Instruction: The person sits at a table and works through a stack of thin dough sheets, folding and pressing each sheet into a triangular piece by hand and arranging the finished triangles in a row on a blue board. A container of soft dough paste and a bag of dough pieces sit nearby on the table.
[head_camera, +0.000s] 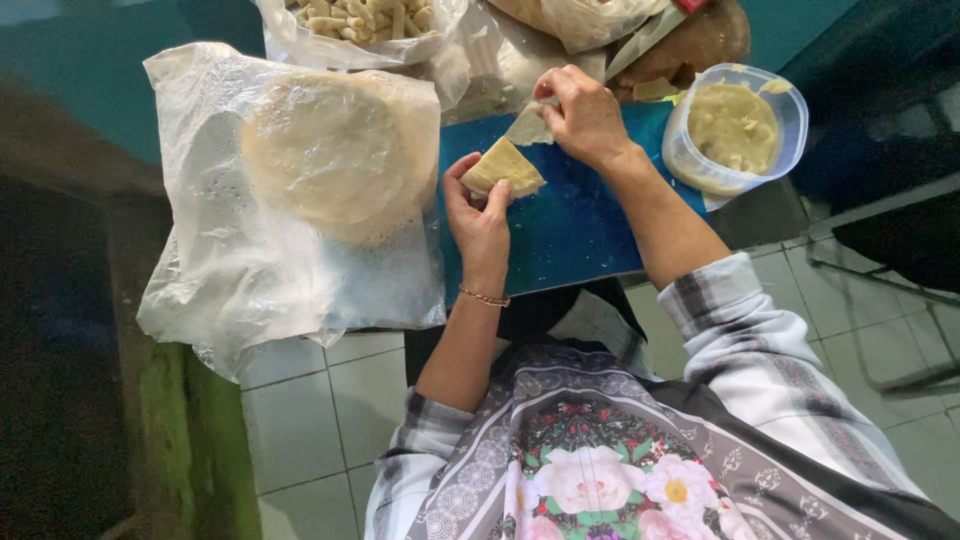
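Observation:
My left hand (477, 212) pinches a pale dough wrapper folded into a triangle (503, 166) over a blue board (570, 220). My right hand (583, 113) grips the wrapper's loose upper flap (527, 127) between thumb and fingers. Left of the board lies a stack of round thin wrappers (335, 155) inside a clear plastic bag (230, 270).
A clear plastic tub of yellowish filling (735, 125) stands at the board's right end. A bag of finished rolls (355, 22) sits at the top, with a knife (650, 32) on a wooden board (705, 45). White floor tiles (320, 410) lie below.

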